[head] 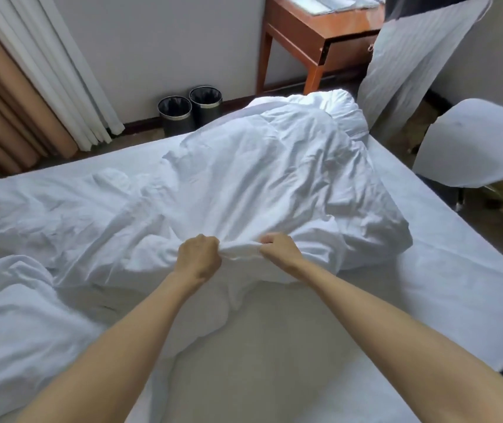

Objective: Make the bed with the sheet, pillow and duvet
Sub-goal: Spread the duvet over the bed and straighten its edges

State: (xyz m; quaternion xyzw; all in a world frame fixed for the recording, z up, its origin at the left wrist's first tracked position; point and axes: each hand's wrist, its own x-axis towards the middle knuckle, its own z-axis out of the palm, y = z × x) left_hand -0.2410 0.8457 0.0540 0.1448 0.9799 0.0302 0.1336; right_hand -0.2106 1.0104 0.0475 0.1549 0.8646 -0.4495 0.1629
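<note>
A crumpled white duvet (pixel 244 178) lies heaped across the bed from the left edge to the far middle. My left hand (pixel 200 256) and my right hand (pixel 277 247) grip a bunched fold of its near edge, close together, knuckles up. The white sheet (pixel 427 270) covers the mattress on the right, and bare off-white mattress (pixel 259 361) shows between my forearms. A white pillow (pixel 473 141) rests on a chair to the right of the bed.
Two black waste bins (pixel 189 112) stand on the floor by the far wall. A wooden side table (pixel 314 35) stands beyond the bed. Curtains (pixel 30 80) hang at the left. A striped white cloth (pixel 421 56) hangs at the upper right.
</note>
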